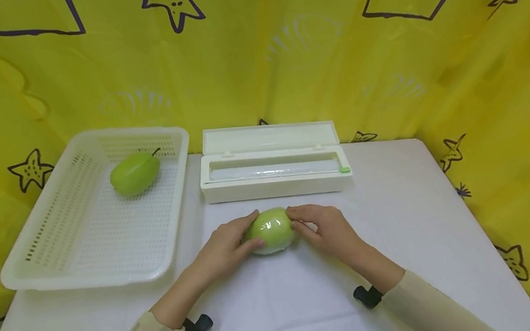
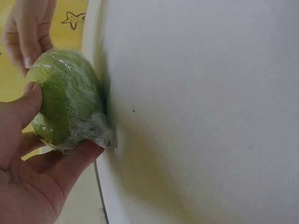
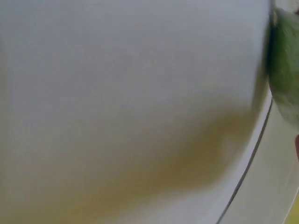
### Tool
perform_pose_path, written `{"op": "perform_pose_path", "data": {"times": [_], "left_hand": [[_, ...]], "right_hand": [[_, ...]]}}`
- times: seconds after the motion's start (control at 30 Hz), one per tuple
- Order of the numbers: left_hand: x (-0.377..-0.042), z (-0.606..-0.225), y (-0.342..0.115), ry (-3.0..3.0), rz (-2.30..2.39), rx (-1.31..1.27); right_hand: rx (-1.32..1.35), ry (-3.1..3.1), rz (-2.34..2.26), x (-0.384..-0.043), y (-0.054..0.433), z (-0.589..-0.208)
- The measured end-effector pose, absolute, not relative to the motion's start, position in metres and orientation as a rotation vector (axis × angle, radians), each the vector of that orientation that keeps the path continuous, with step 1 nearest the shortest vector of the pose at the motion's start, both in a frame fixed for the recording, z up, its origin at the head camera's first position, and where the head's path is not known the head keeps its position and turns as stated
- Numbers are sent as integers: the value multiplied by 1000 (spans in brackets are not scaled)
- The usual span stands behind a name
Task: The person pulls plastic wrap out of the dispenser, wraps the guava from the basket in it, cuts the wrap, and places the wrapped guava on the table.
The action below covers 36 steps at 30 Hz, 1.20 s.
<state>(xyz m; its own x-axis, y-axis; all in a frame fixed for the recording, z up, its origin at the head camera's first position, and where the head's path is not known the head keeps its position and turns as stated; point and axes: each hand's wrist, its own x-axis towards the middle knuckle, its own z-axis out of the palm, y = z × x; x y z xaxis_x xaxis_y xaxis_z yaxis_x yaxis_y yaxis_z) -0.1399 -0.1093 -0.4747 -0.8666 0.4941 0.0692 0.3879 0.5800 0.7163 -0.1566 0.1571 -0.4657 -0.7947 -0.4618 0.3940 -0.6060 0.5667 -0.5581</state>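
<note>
A green pear wrapped in shiny cling film is held low over the white table between both hands. My left hand grips its left end, thumb on the near side and fingers around the far side and underneath. In the left wrist view, film bunches into a crumpled tuft on the pear by the left fingertips. My right hand holds the opposite end with thumb and bent fingers. Only part of the wrapped pear shows at the right wrist view's edge.
Behind the hands stands a white cling film box, its lid raised, with a film roll inside and a green slider at its right end. At left, a white plastic basket holds another green pear. A yellow patterned curtain surrounds the table.
</note>
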Motion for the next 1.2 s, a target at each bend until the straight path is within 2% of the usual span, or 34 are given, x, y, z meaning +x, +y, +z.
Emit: {"op": "perform_pose_path", "data": {"times": [0.1,0.4,0.6,0.83,1.07,1.2], "left_hand": [[-141,-474,-106,2684,1149,696],[-142,-471,-97,2669,1165,582],[-140,-473,-100,2634,1195,568],[-139,-471,-98,2646,1202,560],[-139,-470,-99,2626,1217,552],[-139,-472,-103,2631,1205,563]], "right_hand": [[896,-2684,1128,-154,153,-467],[681,-2856,1652,-155,153,-463],[570,-2766,1511,-156,153,-461],[762,-2895,1536,-150,144,-467],[803,-2882,1495,-149,149,-466],[711,-2810,1469,-154,153,-467]]}}
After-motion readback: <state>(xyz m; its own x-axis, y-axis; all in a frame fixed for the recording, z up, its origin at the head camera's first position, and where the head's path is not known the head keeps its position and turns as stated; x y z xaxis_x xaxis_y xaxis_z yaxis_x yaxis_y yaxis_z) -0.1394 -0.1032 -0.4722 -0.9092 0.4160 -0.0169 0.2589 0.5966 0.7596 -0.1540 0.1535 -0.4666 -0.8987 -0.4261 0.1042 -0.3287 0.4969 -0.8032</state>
